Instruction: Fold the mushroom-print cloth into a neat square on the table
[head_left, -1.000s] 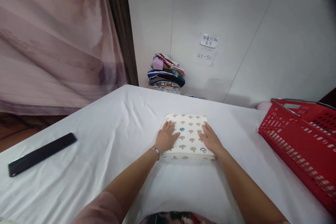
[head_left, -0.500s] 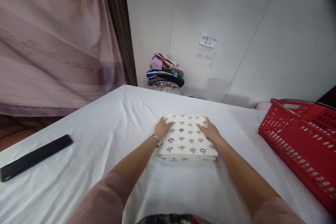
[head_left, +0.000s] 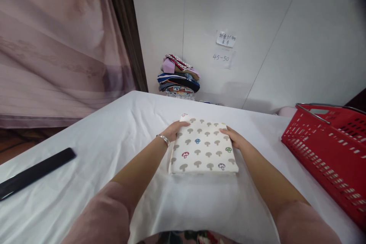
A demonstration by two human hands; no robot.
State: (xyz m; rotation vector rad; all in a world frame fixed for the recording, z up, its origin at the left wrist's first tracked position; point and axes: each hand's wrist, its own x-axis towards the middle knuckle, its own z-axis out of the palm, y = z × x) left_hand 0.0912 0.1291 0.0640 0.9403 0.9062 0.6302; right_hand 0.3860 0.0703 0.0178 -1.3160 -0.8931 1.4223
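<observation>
A folded white cloth (head_left: pixel 203 148) printed with grey mushrooms and a few coloured ones is between my hands at the middle of the table. My left hand (head_left: pixel 174 130) grips its far left side, thumb on top and the other fingers hidden beneath or behind the edge. On the far right side, my right hand (head_left: pixel 232 137) holds the cloth the same way, thumb over the top. The far left corner of the cloth is raised a little. Whether its near edge rests on the table I cannot tell.
A white sheet covers the table (head_left: pixel 114 148). The red plastic basket (head_left: pixel 328 160) with a metal handle stands at the right. A long black flat object (head_left: pixel 37 171) lies at the left. Several folded fabrics form a stack (head_left: pixel 179 76) beyond the far edge, by the wall.
My hands have closed on the cloth's sides, and its far left edge has come up. More of its right side shows, including a green mushroom. The view has shifted slightly.
</observation>
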